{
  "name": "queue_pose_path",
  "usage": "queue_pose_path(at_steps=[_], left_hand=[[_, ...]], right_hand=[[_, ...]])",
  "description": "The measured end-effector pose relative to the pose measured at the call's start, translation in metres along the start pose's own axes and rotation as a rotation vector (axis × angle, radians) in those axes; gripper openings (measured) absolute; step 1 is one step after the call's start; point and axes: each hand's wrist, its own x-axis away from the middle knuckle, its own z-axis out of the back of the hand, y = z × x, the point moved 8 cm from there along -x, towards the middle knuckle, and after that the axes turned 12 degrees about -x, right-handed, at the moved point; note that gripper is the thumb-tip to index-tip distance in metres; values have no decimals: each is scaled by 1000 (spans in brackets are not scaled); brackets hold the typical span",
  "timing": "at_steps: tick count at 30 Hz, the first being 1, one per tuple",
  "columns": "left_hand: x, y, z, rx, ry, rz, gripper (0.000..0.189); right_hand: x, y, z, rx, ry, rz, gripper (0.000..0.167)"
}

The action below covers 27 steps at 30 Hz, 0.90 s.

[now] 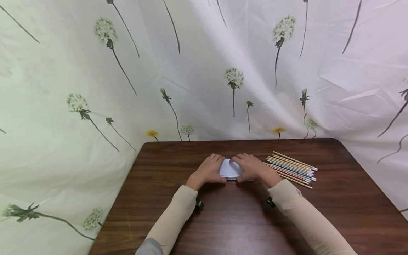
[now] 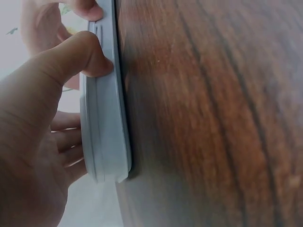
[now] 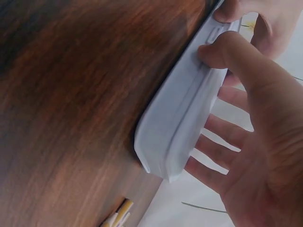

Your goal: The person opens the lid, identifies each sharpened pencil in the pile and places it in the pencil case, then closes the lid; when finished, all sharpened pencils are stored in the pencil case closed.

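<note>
A flat, pale blue-grey plastic case (image 1: 230, 168) with a lid seam and a small front latch lies on the wooden table. My left hand (image 1: 209, 170) grips its left part, thumb pressed on the near side wall and fingers reaching over the lid. On the right part, my right hand (image 1: 251, 168) holds it the same way, its thumb near the latch. In the left wrist view the case (image 2: 108, 118) stays closed along its seam; the right wrist view shows the rounded end of the case (image 3: 163, 142) close against the tabletop. The hands cover much of the lid.
Several pencils (image 1: 291, 169) in wood, blue and red tones lie in a loose row beyond the right forearm, some partly behind it. The dark wooden table (image 1: 223, 219) ends at the back against a white cloth (image 1: 204, 71) printed with dandelions.
</note>
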Motion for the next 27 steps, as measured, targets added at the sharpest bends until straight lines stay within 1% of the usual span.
queue_pose_path(at_steps=[6, 11, 19, 23, 27], left_hand=[[0, 1, 2, 13, 18, -16, 90], [-1, -1, 1, 14, 29, -20, 90], [0, -1, 2, 19, 42, -22, 88], [-1, 0, 0, 21, 13, -15, 90], [2, -5, 0, 47, -44, 9, 96]], right_hand=[[-1, 0, 0, 30, 32, 32, 68], [-3, 0, 1, 35, 29, 48, 66], [-5, 2, 5, 18, 15, 24, 58], [-3, 1, 6, 5, 3, 21, 57], [0, 3, 7, -37, -17, 12, 59]])
